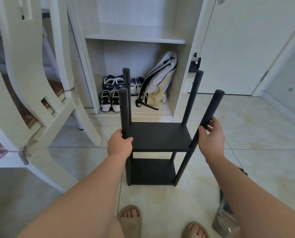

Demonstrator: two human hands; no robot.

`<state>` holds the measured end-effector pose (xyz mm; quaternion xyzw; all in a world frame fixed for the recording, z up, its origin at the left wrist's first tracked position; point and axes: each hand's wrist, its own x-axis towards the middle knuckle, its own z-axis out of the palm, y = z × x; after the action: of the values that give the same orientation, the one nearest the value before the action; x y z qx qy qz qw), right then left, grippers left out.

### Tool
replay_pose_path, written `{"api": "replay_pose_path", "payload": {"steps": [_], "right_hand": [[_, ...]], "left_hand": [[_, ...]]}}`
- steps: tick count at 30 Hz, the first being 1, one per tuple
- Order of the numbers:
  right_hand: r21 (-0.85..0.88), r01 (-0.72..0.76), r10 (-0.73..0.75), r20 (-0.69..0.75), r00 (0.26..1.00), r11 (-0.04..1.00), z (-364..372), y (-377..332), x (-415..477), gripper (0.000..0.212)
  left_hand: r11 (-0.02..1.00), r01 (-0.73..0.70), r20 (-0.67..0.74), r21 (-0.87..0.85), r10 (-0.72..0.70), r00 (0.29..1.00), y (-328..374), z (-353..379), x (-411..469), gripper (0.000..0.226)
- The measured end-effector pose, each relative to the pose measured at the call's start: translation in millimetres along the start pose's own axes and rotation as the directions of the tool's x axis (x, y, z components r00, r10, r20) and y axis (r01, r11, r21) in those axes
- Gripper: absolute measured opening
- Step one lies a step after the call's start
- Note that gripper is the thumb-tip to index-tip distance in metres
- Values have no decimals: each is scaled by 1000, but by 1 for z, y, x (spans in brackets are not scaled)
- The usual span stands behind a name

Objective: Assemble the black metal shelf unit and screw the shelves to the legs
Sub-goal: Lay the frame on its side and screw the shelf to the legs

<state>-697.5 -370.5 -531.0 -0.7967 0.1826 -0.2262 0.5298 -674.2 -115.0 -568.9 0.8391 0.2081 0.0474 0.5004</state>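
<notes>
**Black metal shelf unit (160, 149) part-built: two shelves fitted, upper leg sections bare.**

We find the unit standing upright on the pale tiled floor (255, 134), between the hands. The left hand (120, 143) wraps the near-left round black leg (123, 107); the right hand (212, 137) grasps the near-right round black leg (213, 107). One flat black shelf (160, 134) sits level with the hands, and a second flat black shelf (152, 170) lies below them. Above the hands every leg rises bare. We judge a top shelf remains to be fitted; screw tightness cannot be verified.
</notes>
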Motion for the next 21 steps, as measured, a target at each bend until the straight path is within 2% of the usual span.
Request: {"api": "replay_pose_path", "payload": {"steps": [4,8,11,12,13,15,16,18,21], "right_hand": [[11,11,-12,65,998,1000,5,-1,-1,44],[-10,47,-46,103,994,999,2,4,0,47],[-52,39,-31,147,989,998,-8,13,-1,49],[-78,37,-24,162,986,996,-13,16,-2,51],[-103,35,-17,176,984,994,-19,20,-2,52],[-151,34,-3,199,980,988,-34,29,-3,52],[-180,33,6,209,978,983,-42,34,-2,52],[-238,16,41,232,972,971,-60,46,-1,51],[-307,-51,129,241,962,950,-91,71,4,50]], "left_hand": [[995,33,-70,-92,-40,997,0,-3,-1,29],[994,56,-84,-96,-64,994,1,0,-1,30],[971,231,12,-60,-231,973,5,5,-5,39],[948,318,88,14,-318,944,6,6,-9,45],[921,347,194,174,-378,905,7,6,-15,49],[829,248,386,501,-470,793,5,9,-26,56],[792,179,456,584,-502,735,4,12,-30,61],[790,77,575,608,-505,643,4,21,-34,68],[825,-71,713,560,-437,548,13,47,-44,64]]}}
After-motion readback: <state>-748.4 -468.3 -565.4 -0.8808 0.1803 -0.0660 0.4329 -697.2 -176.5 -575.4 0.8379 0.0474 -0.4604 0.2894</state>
